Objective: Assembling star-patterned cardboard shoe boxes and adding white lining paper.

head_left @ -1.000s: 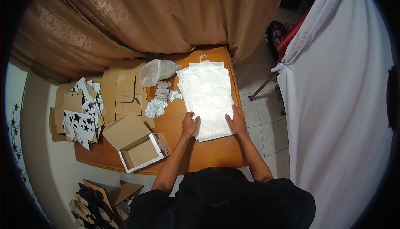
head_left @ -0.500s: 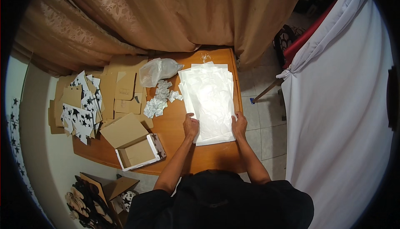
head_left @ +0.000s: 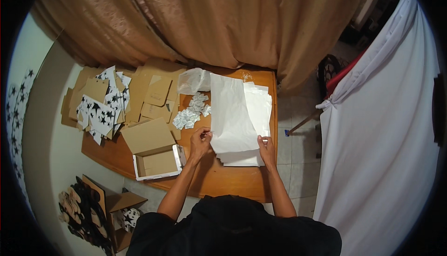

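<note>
A white sheet of thin paper (head_left: pixel 233 116) is lifted off a stack and slants to the left. My left hand (head_left: pixel 201 143) pinches its lower left corner, fingers closed. At its lower right corner, my right hand (head_left: pixel 266 151) is closed on the same sheet. Beneath lies the stack of white paper (head_left: pixel 259 107), its sheets unevenly aligned. To the left of my left hand stands an open cardboard box (head_left: pixel 158 163), its lid tipped back and its inside bare. Small silvery-white packets (head_left: pixel 188 116) lie in a heap beyond that hand.
A clear plastic bag (head_left: pixel 193 81) sits behind the packets. Flat cardboard pieces (head_left: pixel 156 90) and star-printed pieces (head_left: pixel 98 114) pile up at the far left of the wooden table (head_left: pixel 233 184). A brown curtain (head_left: pixel 223 23) hangs along the back, a white cloth (head_left: pixel 372 153) at the right.
The top sheet has come up off the stack and shifted left, held by both hands. My left hand has moved away from the stack's left edge. The view has turned slightly.
</note>
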Available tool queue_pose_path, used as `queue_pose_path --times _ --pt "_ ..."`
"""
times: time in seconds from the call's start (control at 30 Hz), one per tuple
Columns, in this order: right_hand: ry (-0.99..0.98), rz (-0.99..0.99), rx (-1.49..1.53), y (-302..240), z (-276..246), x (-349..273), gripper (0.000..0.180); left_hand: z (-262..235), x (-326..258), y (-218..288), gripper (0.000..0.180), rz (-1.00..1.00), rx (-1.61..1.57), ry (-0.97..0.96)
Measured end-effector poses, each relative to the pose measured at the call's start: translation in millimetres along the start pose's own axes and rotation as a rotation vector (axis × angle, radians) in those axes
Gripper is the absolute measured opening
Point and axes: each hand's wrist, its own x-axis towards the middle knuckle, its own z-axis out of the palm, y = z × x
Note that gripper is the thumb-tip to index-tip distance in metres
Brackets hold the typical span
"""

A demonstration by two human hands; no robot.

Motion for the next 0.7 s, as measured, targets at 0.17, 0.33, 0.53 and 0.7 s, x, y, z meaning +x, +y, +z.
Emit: queue_pose_path --times 0.17,0.33,0.53,0.7 --pt "-0.279 0.269 0.525 -44.2 11.1 -44.4 0.082 -7.1 -31.2 4.3 0.013 0.034 -0.133 0.207" --pt "-0.239 -0.133 0.747 -51.2 47.6 -63.8 0.054 1.8 -70.4 -26.7 0.014 -0.087 -0.289 0.162" --pt "-0.267 -0.292 0.933 -63.1 65.3 -70.3 0.036 -29.0 -113.4 0.3 0.033 -0.378 -0.691 -0.053" --pt "-0.481 -0.235 0.882 -87.5 67.5 -80.9 0.033 -87.7 -140.5 -31.2 0.058 -0.568 -0.856 -0.138"
